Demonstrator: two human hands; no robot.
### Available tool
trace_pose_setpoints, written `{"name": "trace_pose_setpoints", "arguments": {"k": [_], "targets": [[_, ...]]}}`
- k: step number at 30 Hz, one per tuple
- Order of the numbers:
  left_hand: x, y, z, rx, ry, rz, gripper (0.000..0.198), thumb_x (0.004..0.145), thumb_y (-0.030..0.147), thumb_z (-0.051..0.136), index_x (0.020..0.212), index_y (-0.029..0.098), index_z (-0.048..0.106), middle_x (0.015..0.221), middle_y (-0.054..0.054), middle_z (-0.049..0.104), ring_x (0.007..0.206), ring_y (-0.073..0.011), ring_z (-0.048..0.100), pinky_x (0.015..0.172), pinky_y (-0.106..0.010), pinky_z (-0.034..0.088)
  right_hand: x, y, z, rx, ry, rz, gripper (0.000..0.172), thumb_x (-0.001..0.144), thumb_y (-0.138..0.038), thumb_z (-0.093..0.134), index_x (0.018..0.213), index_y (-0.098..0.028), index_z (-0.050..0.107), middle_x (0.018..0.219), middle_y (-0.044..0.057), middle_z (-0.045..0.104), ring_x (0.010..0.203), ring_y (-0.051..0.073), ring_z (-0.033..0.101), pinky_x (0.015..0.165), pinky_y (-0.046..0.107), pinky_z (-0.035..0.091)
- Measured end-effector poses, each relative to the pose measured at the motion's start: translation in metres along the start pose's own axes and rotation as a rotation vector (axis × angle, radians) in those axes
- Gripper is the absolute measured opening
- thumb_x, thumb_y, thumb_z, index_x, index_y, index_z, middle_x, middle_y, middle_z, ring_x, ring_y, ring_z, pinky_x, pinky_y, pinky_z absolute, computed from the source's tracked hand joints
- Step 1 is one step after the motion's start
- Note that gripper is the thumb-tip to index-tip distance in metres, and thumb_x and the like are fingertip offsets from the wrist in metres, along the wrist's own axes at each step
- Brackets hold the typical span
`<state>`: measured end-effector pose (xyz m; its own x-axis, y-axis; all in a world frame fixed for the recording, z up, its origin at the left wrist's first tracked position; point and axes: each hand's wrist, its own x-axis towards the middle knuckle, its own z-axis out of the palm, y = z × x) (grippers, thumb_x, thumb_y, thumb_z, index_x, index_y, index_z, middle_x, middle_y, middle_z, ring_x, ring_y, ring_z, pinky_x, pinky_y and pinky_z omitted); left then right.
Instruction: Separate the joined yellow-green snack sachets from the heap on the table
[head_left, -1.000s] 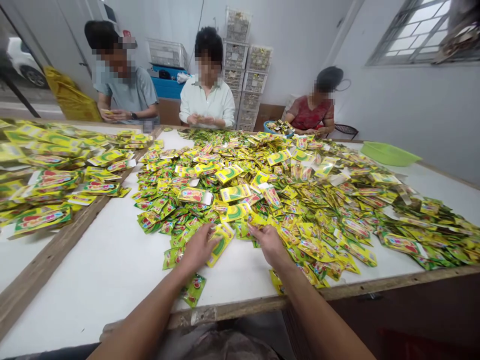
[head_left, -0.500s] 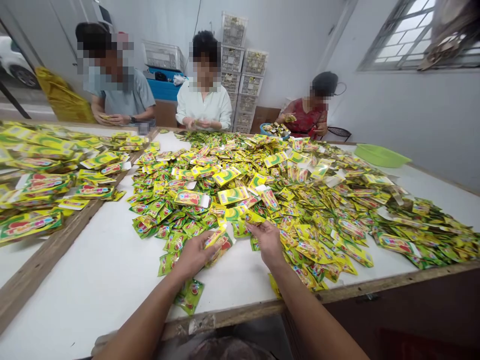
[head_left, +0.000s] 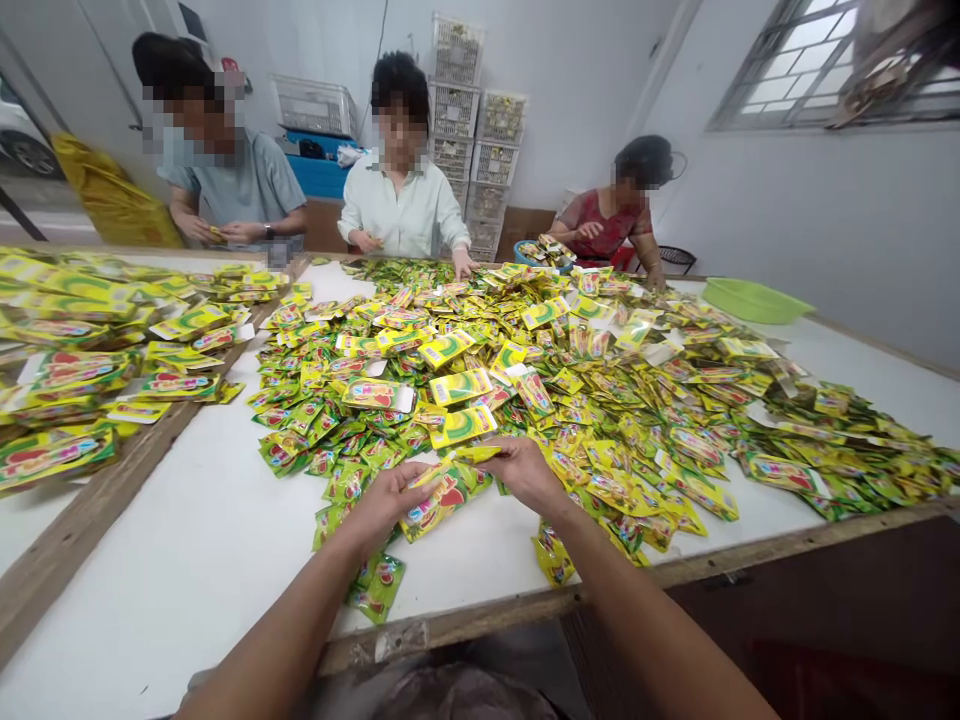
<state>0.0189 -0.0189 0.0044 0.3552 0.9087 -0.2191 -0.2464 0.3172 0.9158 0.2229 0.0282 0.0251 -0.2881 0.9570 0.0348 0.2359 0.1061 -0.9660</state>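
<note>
My left hand (head_left: 382,505) grips a small bunch of yellow-green foil sachets (head_left: 439,497) with red print, just off the near edge of the pile. My right hand (head_left: 521,473) is close beside it, its fingertips pinching a yellow sachet (head_left: 476,453) above that bunch. Both hands rest over the white tabletop (head_left: 210,540). A large loose heap of sachets (head_left: 525,390) spreads across the table beyond them. A few more sachets (head_left: 379,588) lie below my left wrist, and others (head_left: 553,560) lie below my right wrist.
Wooden rails run along the table's near edge (head_left: 480,615) and left side (head_left: 97,480). Sachets lie in rows on a second table (head_left: 67,370) at left. Several seated co-workers (head_left: 401,190) face me. Behind them are stacked white crates (head_left: 457,130). A green basin (head_left: 754,300) sits at right.
My right hand has moved left, closer to my left hand and the bunch of sachets. The view has shifted slightly. The far co-worker's hand now reaches onto the heap.
</note>
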Motion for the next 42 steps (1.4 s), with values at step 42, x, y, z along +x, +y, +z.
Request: {"name": "trace_pose_setpoints", "arguments": {"k": [42], "targets": [[-0.006,0.013,0.005,-0.228,0.113,-0.003,0.036,0.057,0.027,0.080,0.088,0.012,0.068,0.080,-0.006,0.073,0.064,-0.0140,0.064,0.062,-0.023,0.048,-0.018,0.003,0.025,-0.016,0.214,-0.005,0.023,0.067,-0.042,0.068,0.065,-0.019,0.064,0.068,0.001,0.061,0.074,0.018,0.053,0.076,0.033,0.041]]}}
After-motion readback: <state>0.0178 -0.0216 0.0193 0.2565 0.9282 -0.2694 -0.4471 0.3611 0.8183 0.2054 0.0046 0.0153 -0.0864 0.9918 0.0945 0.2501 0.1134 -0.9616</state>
